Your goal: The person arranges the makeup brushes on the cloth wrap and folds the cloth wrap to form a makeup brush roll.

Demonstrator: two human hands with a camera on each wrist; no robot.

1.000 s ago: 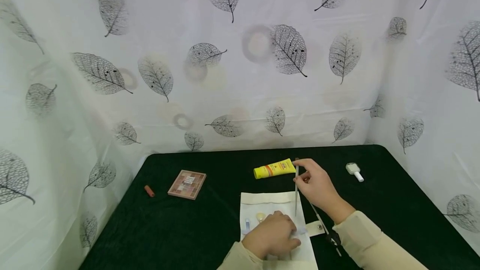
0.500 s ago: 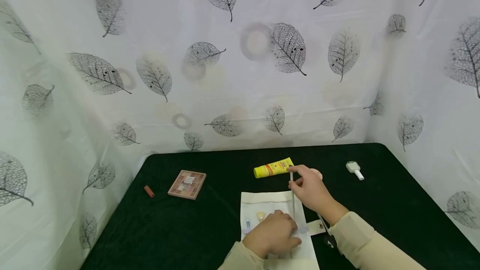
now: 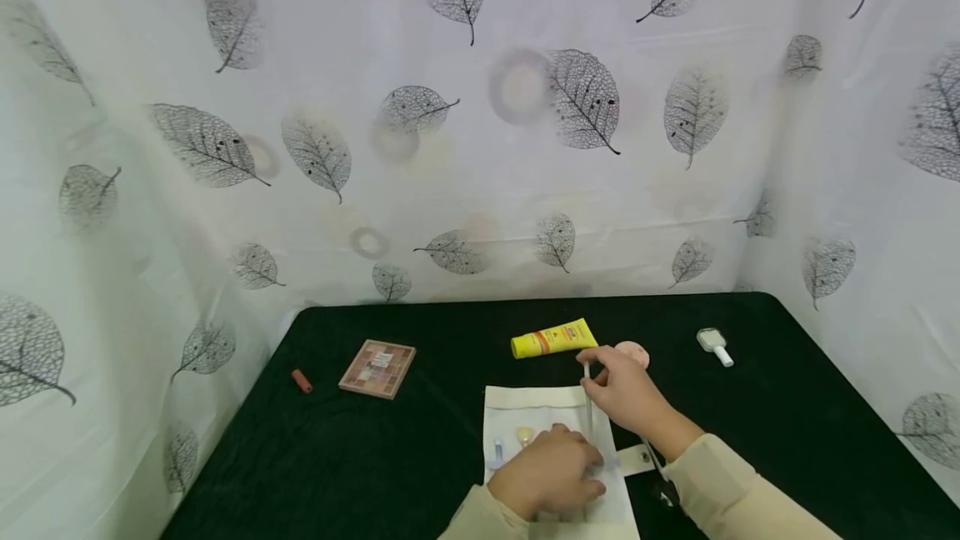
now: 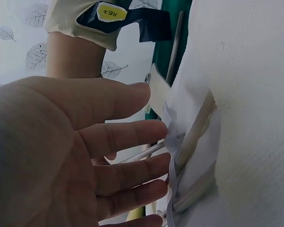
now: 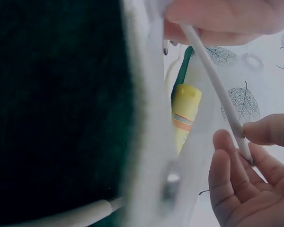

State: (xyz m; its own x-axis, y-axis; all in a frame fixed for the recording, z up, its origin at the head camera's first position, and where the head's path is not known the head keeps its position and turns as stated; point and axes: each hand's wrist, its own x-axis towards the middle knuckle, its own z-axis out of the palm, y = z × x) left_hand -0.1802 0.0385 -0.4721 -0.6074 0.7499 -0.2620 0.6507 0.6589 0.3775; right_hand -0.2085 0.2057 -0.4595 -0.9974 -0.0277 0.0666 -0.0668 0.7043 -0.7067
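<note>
My right hand (image 3: 630, 394) pinches the upper end of a slim white makeup brush (image 3: 588, 411) between thumb and fingers. The brush (image 5: 222, 97) stands lengthwise over a white brush pouch (image 3: 517, 398), its lower end hidden behind my left hand (image 3: 551, 469). That left hand lies across the pouch, and the left wrist view shows its fingers (image 4: 132, 137) fairly straight, their tips at the elastic band (image 4: 173, 175). Pale brush handles (image 4: 194, 132) run under the band. A brush with a pale yellow head (image 3: 524, 436) shows left of the hand.
Behind the pouch lies a yellow tube (image 3: 551, 338), with a pink round pad (image 3: 634, 353) beside it. A small white-handled mirror-like item (image 3: 715, 346) is farther right. A palette (image 3: 377, 369) and a reddish-brown stick (image 3: 302, 381) lie left. A snap strap (image 3: 636, 458) sticks out rightward.
My right hand has come down toward the pouch and slightly left, lowering the brush. The pink pad has come into view behind it. My left hand has stayed in place.
</note>
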